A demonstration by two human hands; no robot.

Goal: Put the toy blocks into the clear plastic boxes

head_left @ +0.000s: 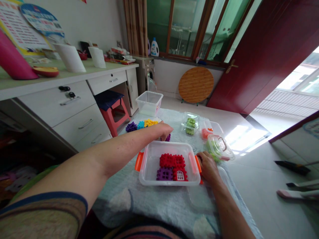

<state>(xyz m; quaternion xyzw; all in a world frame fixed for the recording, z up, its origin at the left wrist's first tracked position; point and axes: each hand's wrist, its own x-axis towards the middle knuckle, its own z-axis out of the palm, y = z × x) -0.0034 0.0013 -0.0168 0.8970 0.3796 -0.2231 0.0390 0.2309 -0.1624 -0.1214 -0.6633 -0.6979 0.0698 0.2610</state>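
Note:
My left hand [164, 130] reaches out over the pale blue mat [159, 202], fingers curled down on a purple block [168, 137] just behind a clear tub with orange handles [149, 166]. Red blocks [172, 161], a purple block [164, 173] and a red window block [180, 175] lie in that tub. My right hand [207, 165] rests closed against the tub's right orange handle. Loose purple, blue and yellow blocks [142, 125] sit further back on the mat.
An empty clear tub [149, 102] stands at the mat's far end. Small clear boxes hold green blocks [190, 125] and orange pieces [205, 132]; a lidded box [219, 147] lies right. White drawers [74, 116] and a pink stool [113, 111] stand left.

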